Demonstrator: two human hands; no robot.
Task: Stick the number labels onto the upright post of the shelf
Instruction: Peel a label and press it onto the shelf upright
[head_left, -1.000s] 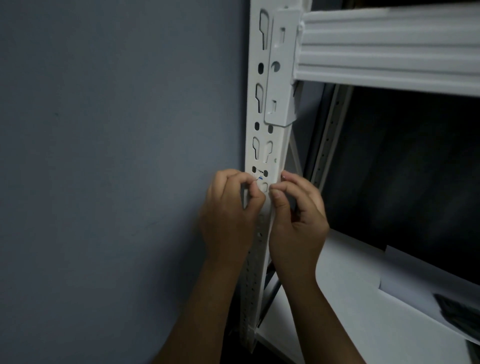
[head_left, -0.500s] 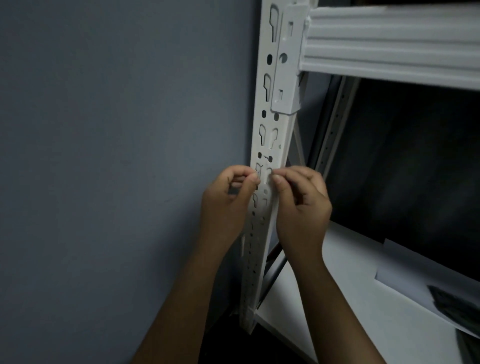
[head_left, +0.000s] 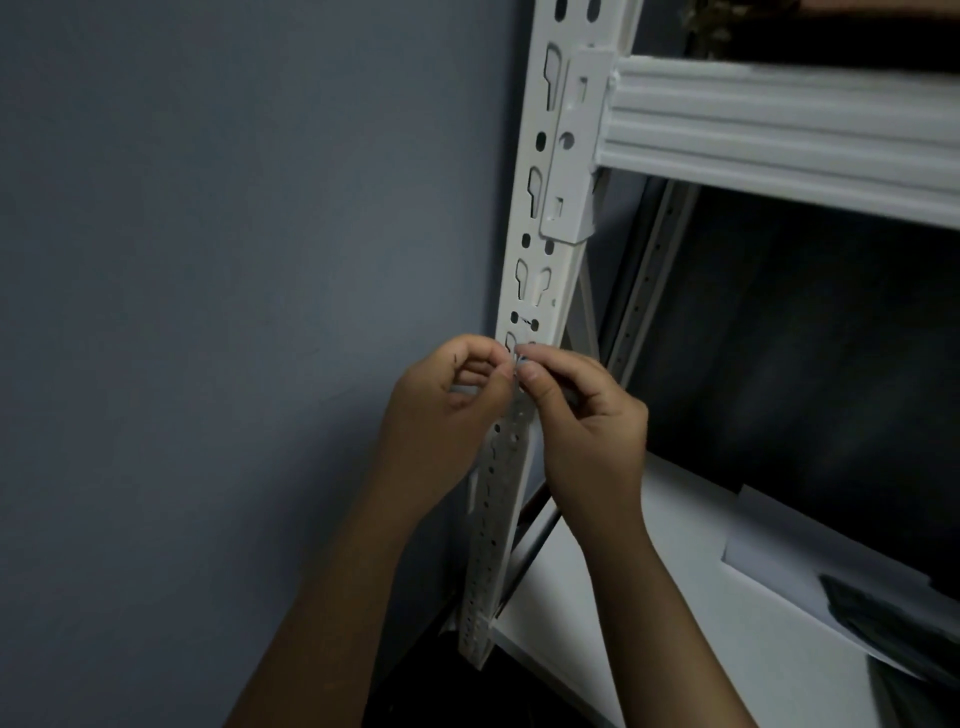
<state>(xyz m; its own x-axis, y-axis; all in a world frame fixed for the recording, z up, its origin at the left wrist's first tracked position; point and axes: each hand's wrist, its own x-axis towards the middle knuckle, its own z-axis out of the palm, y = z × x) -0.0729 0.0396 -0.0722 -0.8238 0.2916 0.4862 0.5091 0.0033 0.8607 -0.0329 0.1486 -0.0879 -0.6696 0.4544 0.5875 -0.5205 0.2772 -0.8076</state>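
Observation:
A white perforated upright post (head_left: 537, 260) of the shelf runs from the top down to the lower shelf. In front of it, at mid height, my left hand (head_left: 447, 410) and my right hand (head_left: 587, 421) meet with fingertips together. Between thumbs and forefingers they pinch a small label (head_left: 518, 362), mostly hidden, with a bit of blue showing. The label sits right at the post's face; whether it touches the post I cannot tell. A small dark mark lies between two round holes just above the hands.
A white ribbed crossbeam (head_left: 779, 135) hooks into the post at the upper right. Below lies a white shelf board (head_left: 675, 623) with a sheet of paper (head_left: 810, 566) and a dark object (head_left: 898, 618) on it. A grey wall (head_left: 234, 312) stands left of the post.
The view has shifted so the post and beam sit lower in frame. Both hands stay pinched together at the same spot on the post, fingertips now closer.

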